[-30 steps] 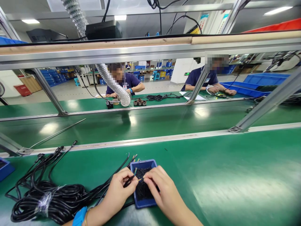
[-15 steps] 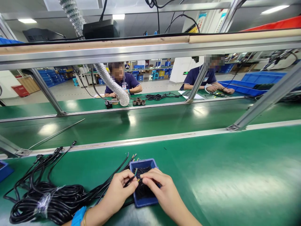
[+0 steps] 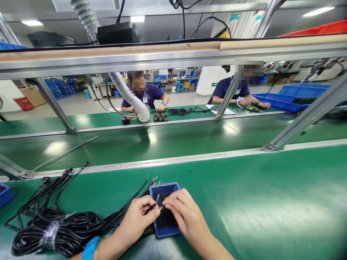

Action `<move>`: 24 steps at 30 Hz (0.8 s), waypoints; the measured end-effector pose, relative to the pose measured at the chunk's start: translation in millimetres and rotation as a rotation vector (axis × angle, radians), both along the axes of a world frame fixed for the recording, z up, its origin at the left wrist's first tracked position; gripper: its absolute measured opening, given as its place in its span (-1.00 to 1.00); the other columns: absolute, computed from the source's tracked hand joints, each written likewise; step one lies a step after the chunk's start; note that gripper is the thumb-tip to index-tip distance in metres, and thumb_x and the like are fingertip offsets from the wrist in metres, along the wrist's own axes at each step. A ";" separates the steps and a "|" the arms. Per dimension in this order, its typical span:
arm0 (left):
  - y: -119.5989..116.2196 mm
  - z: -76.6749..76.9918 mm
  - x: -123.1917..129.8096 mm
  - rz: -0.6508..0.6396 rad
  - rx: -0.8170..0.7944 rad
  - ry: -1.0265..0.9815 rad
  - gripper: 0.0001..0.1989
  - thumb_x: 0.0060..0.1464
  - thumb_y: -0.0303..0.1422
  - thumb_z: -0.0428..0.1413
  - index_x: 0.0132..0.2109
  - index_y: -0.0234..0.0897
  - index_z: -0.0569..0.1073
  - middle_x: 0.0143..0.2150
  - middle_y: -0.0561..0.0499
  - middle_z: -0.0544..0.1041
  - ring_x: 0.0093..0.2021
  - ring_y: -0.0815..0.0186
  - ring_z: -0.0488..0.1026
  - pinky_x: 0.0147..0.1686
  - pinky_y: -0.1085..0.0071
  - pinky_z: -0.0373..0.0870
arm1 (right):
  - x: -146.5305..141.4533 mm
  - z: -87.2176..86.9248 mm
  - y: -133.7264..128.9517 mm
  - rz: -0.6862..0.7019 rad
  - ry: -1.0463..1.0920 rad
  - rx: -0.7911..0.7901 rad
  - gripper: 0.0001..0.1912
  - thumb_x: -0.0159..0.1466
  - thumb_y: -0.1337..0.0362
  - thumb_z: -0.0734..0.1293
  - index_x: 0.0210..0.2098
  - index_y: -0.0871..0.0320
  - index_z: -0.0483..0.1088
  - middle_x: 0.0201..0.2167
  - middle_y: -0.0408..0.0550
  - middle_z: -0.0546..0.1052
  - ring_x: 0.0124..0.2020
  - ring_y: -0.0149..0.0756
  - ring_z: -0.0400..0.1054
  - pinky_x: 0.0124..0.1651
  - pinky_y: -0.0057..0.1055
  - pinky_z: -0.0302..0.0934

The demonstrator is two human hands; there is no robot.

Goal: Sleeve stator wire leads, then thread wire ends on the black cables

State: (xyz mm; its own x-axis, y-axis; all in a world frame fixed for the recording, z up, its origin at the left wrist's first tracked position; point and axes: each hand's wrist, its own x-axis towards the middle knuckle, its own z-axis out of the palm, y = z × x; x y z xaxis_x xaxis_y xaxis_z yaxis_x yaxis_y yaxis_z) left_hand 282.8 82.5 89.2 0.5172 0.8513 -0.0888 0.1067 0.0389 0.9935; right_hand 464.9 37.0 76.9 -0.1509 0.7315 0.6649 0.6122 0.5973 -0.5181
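Filling a blue tray (image 3: 164, 187), black wires (image 3: 165, 216)

My left hand (image 3: 135, 220) and right hand (image 3: 188, 218) cover part of the blue tray (image 3: 165, 186), so the black bits (image 3: 162, 202) inside it show only in part and are too fine to tell apart. The coloured wire tips (image 3: 156, 178) beyond it are too small to read. The bottom edge cuts off my blue wristband (image 3: 90, 249), and the left edge cuts off a blue bin (image 3: 5, 195). On the far bench, small round parts (image 3: 159, 117) are too small to identify.
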 end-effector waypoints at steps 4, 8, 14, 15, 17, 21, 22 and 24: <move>0.3 -1.8 -0.8 0.014 -0.053 -0.009 -0.64 -0.02 -0.09 0.27 -0.44 -0.31 0.42 -0.49 0.14 0.24 -0.50 0.44 0.12 -0.49 0.49 0.11 | 1.4 1.0 0.6 0.002 -0.107 0.049 -0.78 0.43 0.45 0.17 -0.16 0.16 0.43 -0.35 -0.02 0.48 -0.30 -0.25 0.29 -0.30 -0.38 0.30; 1.5 -3.1 -1.2 0.001 -0.111 -0.015 -0.55 -0.05 0.02 0.29 -0.42 -0.32 0.44 -0.56 0.19 0.19 -0.59 0.49 0.05 -0.61 0.51 -0.02 | 2.7 -3.2 2.6 0.025 -0.172 0.120 -0.75 0.45 0.43 0.14 -0.12 0.17 0.46 -0.32 0.02 0.50 -0.30 -0.24 0.29 -0.30 -0.36 0.30; 1.3 -3.6 -0.2 -0.013 -0.148 -0.006 -0.52 -0.07 0.06 0.28 -0.42 -0.27 0.38 -0.64 0.25 0.14 -0.65 0.51 0.01 -0.65 0.52 -0.10 | 4.8 -6.1 5.0 0.059 0.085 0.008 -0.63 0.39 0.51 0.22 0.12 0.07 0.37 -0.26 -0.04 0.57 -0.24 -0.26 0.39 -0.15 -0.33 0.36; 0.9 -3.8 0.1 -0.016 -0.155 -0.005 -0.52 -0.08 0.06 0.28 -0.44 -0.26 0.36 -0.63 0.25 0.14 -0.65 0.51 0.00 -0.65 0.51 -0.10 | 4.6 -5.0 4.5 0.038 0.130 -0.025 -0.62 0.38 0.51 0.24 0.11 0.06 0.37 -0.27 -0.07 0.57 -0.25 -0.27 0.41 -0.15 -0.35 0.37; 0.4 -4.0 0.3 -0.026 -0.158 0.002 -0.52 -0.08 0.05 0.28 -0.45 -0.26 0.34 -0.61 0.23 0.15 -0.64 0.52 0.00 -0.65 0.51 -0.11 | 3.3 -1.9 2.7 0.021 0.193 -0.052 -0.66 0.37 0.50 0.25 0.06 0.04 0.39 -0.31 -0.10 0.57 -0.27 -0.29 0.43 -0.19 -0.40 0.37; -0.5 -3.6 -0.2 -0.049 -0.129 0.040 -0.55 -0.05 0.01 0.27 -0.48 -0.27 0.33 -0.58 0.21 0.14 -0.63 0.52 -0.02 -0.64 0.49 -0.13 | -1.0 2.7 -0.9 0.031 0.190 0.010 -0.75 0.35 0.51 0.28 -0.08 0.06 0.42 -0.32 -0.10 0.57 -0.31 -0.30 0.42 -0.22 -0.40 0.36; -0.8 -3.4 -0.3 -0.052 -0.122 0.049 -0.55 -0.04 0.00 0.26 -0.48 -0.27 0.33 -0.58 0.21 0.14 -0.62 0.52 -0.02 -0.63 0.49 -0.12 | -1.9 3.2 -1.3 0.034 0.178 0.027 -0.75 0.34 0.51 0.28 -0.09 0.07 0.42 -0.32 -0.10 0.58 -0.31 -0.29 0.42 -0.21 -0.39 0.35; -1.5 -2.8 -0.3 -0.056 -0.116 0.058 -0.56 -0.04 -0.01 0.26 -0.48 -0.28 0.33 -0.55 0.19 0.17 -0.61 0.52 -0.01 -0.62 0.49 -0.11 | -2.9 3.6 -1.5 0.040 0.159 0.042 -0.75 0.33 0.53 0.28 -0.10 0.08 0.41 -0.31 -0.10 0.58 -0.31 -0.29 0.41 -0.20 -0.37 0.35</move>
